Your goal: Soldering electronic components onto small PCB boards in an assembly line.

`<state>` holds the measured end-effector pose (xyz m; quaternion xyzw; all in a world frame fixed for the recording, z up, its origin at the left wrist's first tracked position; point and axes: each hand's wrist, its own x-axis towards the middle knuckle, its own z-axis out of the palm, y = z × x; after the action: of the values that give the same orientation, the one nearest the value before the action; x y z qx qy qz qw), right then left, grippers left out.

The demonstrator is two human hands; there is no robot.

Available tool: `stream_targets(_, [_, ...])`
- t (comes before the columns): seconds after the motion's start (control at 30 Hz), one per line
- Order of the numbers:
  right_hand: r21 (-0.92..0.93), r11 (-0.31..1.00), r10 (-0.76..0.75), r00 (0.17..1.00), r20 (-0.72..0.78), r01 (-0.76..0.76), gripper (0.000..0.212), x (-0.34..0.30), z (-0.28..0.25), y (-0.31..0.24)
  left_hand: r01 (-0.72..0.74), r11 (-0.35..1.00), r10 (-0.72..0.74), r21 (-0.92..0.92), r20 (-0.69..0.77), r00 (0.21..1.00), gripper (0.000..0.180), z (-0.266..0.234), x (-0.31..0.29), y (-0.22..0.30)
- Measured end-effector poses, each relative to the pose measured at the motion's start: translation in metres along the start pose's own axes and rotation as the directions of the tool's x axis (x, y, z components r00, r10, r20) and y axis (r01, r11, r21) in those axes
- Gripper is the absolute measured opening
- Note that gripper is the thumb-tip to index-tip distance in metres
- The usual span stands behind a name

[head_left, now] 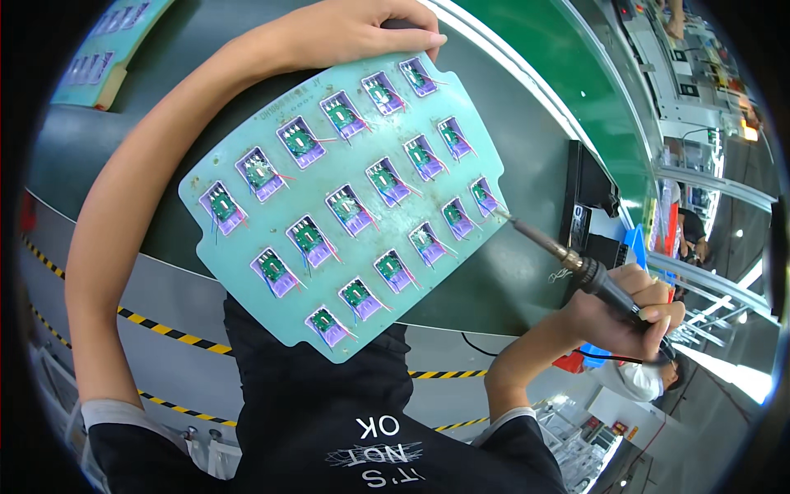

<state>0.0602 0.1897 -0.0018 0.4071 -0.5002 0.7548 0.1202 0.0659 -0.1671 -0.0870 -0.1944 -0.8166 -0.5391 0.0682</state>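
Note:
A pale green fixture plate (288, 226) lies slanted in front of me, with several rectangular pockets. Each pocket holds a purple housing with a small green circuit board (350, 208) and thin red and blue wires. My left hand (362, 31) is closed at the plate's far edge, its thumb lying along the top; the other fingers are partly hidden. In my right hand (621, 309) is a soldering iron (605, 284), gripped like a pen. Its tip is at the plate's right edge, close to the wires of the rightmost circuit board (483, 197).
Under the plate is a dark green work surface (527, 272). A second fixture plate (103, 53) sits at the far left. Black box-like equipment (580, 206) stands right of the plate, near a green belt (609, 140) with metal rails. Another person (642, 379) is at lower right.

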Motion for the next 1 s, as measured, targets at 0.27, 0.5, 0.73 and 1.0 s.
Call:
stream_targets(0.27, [-0.158,0.987,-0.010,0.985,-0.173,-0.017,0.022,0.007,-0.011,0.004,-0.052,0.997,0.054,0.049,-0.045,0.998,0.021,-0.002,-0.004,-0.004])
stream_targets(0.5, [-0.041,0.997,0.056,0.973,-0.223,-0.066,0.026,0.012,-0.020,0.003,-0.124,0.986,0.135,0.108,-0.101,0.986,0.022,0.003,-0.005,-0.017])
stream_targets(0.73, [-0.073,0.993,0.075,0.978,-0.194,-0.091,0.025,0.012,-0.030,0.005,-0.086,0.992,0.098,0.091,-0.134,0.986,0.026,0.001,-0.012,-0.017])
stream_targets(1.0, [0.010,0.995,0.095,0.982,-0.165,-0.095,0.023,0.012,-0.036,0.003,-0.087,0.991,0.096,0.101,-0.093,0.991,0.026,-0.002,-0.005,-0.016])
